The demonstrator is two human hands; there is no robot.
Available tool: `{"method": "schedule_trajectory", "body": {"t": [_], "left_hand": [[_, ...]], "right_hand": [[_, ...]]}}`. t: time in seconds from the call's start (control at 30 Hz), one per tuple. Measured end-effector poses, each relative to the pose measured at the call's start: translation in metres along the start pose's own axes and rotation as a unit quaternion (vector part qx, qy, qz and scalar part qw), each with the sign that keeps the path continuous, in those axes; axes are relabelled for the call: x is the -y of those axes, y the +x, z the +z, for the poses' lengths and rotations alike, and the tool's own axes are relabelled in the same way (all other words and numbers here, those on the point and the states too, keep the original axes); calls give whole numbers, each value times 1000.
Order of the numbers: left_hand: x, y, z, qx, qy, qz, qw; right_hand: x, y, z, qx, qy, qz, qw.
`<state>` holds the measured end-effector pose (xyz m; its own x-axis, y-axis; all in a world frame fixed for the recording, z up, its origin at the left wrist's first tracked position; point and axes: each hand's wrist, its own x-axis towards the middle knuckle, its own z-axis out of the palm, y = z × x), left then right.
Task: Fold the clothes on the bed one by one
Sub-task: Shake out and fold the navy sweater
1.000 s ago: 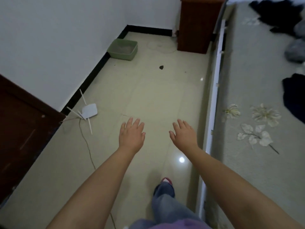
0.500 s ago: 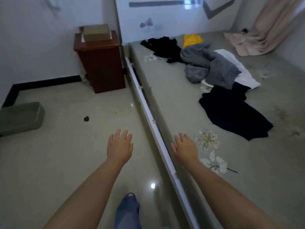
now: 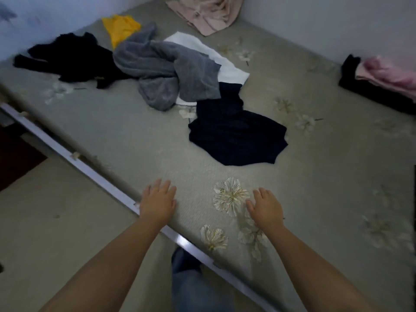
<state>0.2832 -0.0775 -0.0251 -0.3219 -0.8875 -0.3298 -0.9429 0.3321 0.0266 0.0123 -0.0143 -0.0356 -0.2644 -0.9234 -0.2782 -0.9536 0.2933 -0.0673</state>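
Reaching forward in the head view, the left hand (image 3: 157, 202) and right hand (image 3: 265, 207) hover palms down with fingers straight, apart from each other and holding nothing, over the near edge of the grey flower-patterned bed (image 3: 126, 131). The crumpled dark navy garment (image 3: 234, 131) lies ahead of both hands, well apart from them. Beyond it, farther from the hands, sit the rumpled grey knit garment (image 3: 166, 70), flat white cloth (image 3: 229, 68), black garment (image 3: 74, 57) and yellow garment (image 3: 120, 28).
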Motion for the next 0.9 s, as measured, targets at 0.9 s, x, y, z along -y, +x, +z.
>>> {"method": "schedule_trajectory", "body": {"t": [0.9], "left_hand": [[27,254,105,41,-76,250,964]], "right_hand": [[6,246,98,-39,109,162,980]]}}
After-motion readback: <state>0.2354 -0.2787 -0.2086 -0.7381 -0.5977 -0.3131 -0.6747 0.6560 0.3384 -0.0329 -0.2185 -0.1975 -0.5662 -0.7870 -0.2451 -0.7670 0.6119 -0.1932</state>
